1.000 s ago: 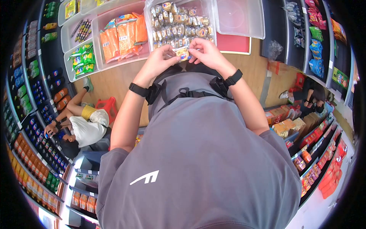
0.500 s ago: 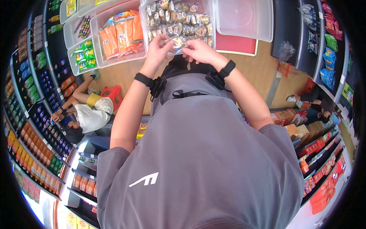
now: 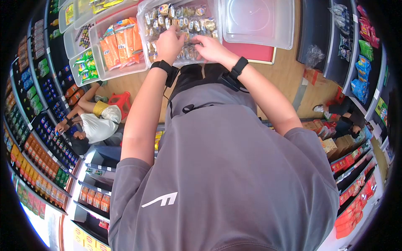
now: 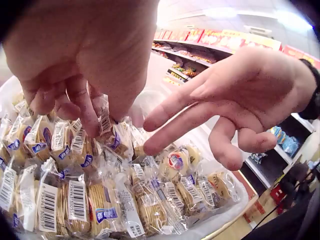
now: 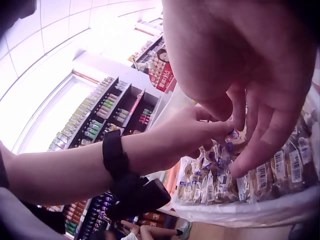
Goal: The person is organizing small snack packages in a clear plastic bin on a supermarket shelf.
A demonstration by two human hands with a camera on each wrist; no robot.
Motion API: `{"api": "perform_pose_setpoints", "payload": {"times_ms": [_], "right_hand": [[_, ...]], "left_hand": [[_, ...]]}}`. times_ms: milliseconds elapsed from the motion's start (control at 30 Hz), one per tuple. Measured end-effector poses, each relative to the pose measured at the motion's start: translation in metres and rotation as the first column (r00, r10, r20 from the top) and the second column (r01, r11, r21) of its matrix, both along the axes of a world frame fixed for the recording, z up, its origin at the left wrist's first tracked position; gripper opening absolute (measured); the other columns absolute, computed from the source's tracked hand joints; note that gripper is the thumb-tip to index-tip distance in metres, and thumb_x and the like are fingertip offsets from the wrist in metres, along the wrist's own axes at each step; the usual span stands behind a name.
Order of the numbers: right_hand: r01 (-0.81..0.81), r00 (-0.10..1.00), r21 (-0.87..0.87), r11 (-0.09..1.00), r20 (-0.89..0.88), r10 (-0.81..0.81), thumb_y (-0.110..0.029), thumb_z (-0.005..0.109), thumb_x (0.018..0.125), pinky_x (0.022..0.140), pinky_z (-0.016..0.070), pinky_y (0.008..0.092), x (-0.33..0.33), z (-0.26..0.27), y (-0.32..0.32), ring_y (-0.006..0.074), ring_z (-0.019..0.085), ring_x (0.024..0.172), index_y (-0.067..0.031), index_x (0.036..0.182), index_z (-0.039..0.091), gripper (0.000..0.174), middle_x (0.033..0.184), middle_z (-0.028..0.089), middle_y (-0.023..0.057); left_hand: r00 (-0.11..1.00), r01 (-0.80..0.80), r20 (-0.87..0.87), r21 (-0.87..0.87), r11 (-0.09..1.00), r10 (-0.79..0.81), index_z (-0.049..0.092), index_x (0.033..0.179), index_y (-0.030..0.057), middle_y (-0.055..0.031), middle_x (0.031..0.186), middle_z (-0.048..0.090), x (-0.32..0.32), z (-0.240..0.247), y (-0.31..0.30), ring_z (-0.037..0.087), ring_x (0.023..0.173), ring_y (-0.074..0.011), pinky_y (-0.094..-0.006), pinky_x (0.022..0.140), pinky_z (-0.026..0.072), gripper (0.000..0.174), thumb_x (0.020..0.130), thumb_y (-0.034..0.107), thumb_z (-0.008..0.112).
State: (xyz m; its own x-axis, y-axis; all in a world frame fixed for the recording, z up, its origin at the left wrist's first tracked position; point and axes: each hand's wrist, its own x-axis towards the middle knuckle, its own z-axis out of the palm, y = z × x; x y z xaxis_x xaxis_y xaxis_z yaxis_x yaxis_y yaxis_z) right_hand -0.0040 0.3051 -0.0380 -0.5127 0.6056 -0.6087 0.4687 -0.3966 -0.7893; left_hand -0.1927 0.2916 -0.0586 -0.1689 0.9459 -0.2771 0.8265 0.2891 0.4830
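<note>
Clear-wrapped packs of round biscuits (image 4: 102, 205) stand in rows in a lined plastic box (image 3: 220, 26). My left hand (image 3: 168, 47) reaches down into the rows, fingers bent, and pinches a biscuit pack (image 4: 105, 122) between thumb and fingers; the hand partly hides it. Beside it, my right hand (image 3: 212, 49) hovers over the box's near right part. Its index and middle fingers (image 4: 180, 125) stretch toward the left hand, while the others bend loosely. Below those fingertips one pack (image 4: 175, 162) lies face up, showing a red and blue logo.
Left of the box stand bins of orange bags (image 3: 121, 46) and green bags (image 3: 86, 67). An open clear bin (image 3: 257, 21) is at right, above a red surface (image 3: 247, 52). Stocked shelves line both sides. One person (image 3: 98, 125) sits at left, another (image 3: 349, 117) at right.
Earlier both hands held one biscuit pack in front of the box. The left hand has since moved forward and down among the packs; the right has let go and followed over the box.
</note>
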Motion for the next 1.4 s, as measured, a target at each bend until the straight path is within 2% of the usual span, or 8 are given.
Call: {"api": "perform_pose_setpoints", "payload": {"times_ms": [100, 200, 300, 500, 800, 933, 1100, 1400], "right_hand": [[-0.074, 0.997, -0.087, 0.993, -0.008, 0.074, -0.012, 0.046, 0.099, 0.06, 0.0605, 0.0346, -0.003, 0.0, 0.009, 0.0224, 0.073, 0.077, 0.0031, 0.137, 0.051, 0.042, 0.127, 0.064, 0.0184], [-0.075, 0.996, -0.156, 0.985, -0.051, 0.068, -0.011, 0.044, 0.098, 0.061, 0.0607, 0.0348, -0.01, -0.006, 0.011, 0.0223, 0.073, 0.077, 0.0025, 0.138, 0.051, 0.043, 0.127, 0.064, 0.0175], [-0.049, 0.997, -0.147, 0.988, -0.061, 0.04, -0.01, 0.047, 0.095, 0.058, 0.0599, 0.0364, -0.017, -0.013, 0.01, 0.0242, 0.073, 0.072, 0.0041, 0.133, 0.055, 0.041, 0.093, 0.071, 0.017], [0.071, 0.994, -0.195, 0.978, -0.073, -0.086, -0.01, 0.05, 0.093, 0.059, 0.0599, 0.0369, -0.02, -0.029, 0.01, 0.0233, 0.073, 0.071, 0.0033, 0.131, 0.057, 0.04, 0.088, 0.07, 0.015], [-0.052, 0.997, -0.127, 0.991, -0.057, 0.045, -0.012, 0.052, 0.091, 0.059, 0.0584, 0.0368, -0.024, -0.043, 0.004, 0.0218, 0.068, 0.062, 0.001, 0.13, 0.059, 0.042, 0.085, 0.072, 0.0158], [-0.073, 0.995, -0.124, 0.99, -0.074, 0.064, -0.014, 0.053, 0.092, 0.057, 0.0566, 0.0367, -0.023, -0.049, 0.004, 0.0216, 0.068, 0.061, 0.0001, 0.129, 0.06, 0.04, 0.078, 0.071, 0.0128], [-0.094, 0.994, -0.162, 0.982, -0.071, 0.083, -0.018, 0.055, 0.093, 0.058, 0.0566, 0.036, -0.021, -0.037, 0.007, 0.0212, 0.068, 0.063, -0.0003, 0.128, 0.059, 0.04, 0.074, 0.069, 0.0113], [-0.055, 0.997, -0.149, 0.987, -0.062, 0.047, -0.017, 0.052, 0.097, 0.059, 0.0574, 0.0351, -0.011, -0.023, -0.001, 0.0214, 0.071, 0.068, 0.0004, 0.134, 0.056, 0.041, 0.088, 0.071, 0.0148]], "left_hand": [[0.991, 0.047, -0.121, -0.037, 0.998, -0.051, 0.069, 0.101, 0.006, -0.0165, 0.083, 0.073, 0.01, 0.004, 0.003, 0.072, 0.082, -0.0366, -0.0461, 0.072, 0.0564, 0.03, 0.084, 0.03, 0.073], [0.98, 0.047, -0.184, -0.151, 0.987, -0.075, 0.07, 0.098, 0.0064, -0.0176, 0.084, 0.073, 0.017, 0.012, 0.008, 0.071, 0.083, -0.0379, -0.0479, 0.073, 0.0562, 0.028, 0.083, 0.03, 0.073], [0.98, 0.03, -0.19, -0.152, 0.988, -0.059, 0.07, 0.096, 0.0068, -0.019, 0.084, 0.073, 0.017, 0.011, 0.009, 0.071, 0.084, -0.0384, -0.0483, 0.073, 0.0565, 0.027, 0.082, 0.03, 0.073], [0.971, 0.044, -0.225, -0.174, 0.984, -0.083, 0.071, 0.096, 0.0075, -0.0199, 0.084, 0.072, 0.014, 0.008, 0.01, 0.072, 0.084, -0.039, -0.0484, 0.073, 0.0569, 0.027, 0.082, 0.031, 0.073], [0.972, 0.06, -0.218, -0.132, 0.989, -0.088, 0.067, 0.103, 0.0068, -0.0174, 0.087, 0.073, 0.018, 0.009, 0.004, 0.071, 0.083, -0.0392, -0.049, 0.071, 0.0563, 0.03, 0.084, 0.029, 0.072], [0.988, 0.065, -0.14, 0.052, 0.997, -0.057, 0.067, 0.107, 0.0078, -0.0157, 0.089, 0.071, 0.013, 0.007, -0.008, 0.069, 0.082, -0.0372, -0.0482, 0.07, 0.0547, 0.03, 0.084, 0.026, 0.074], [0.985, 0.074, -0.156, -0.039, 0.996, -0.079, 0.067, 0.11, 0.01, -0.0147, 0.09, 0.072, 0.006, 0.006, -0.018, 0.07, 0.084, -0.0359, -0.0452, 0.07, 0.0551, 0.033, 0.084, 0.027, 0.075], [0.979, 0.097, -0.176, -0.06, 0.993, -0.106, 0.058, 0.122, 0.0111, -0.0162, 0.104, 0.071, 0.013, 0.014, -0.015, 0.07, 0.089, -0.0368, -0.0466, 0.072, 0.0557, 0.044, 0.084, 0.027, 0.075]]}}
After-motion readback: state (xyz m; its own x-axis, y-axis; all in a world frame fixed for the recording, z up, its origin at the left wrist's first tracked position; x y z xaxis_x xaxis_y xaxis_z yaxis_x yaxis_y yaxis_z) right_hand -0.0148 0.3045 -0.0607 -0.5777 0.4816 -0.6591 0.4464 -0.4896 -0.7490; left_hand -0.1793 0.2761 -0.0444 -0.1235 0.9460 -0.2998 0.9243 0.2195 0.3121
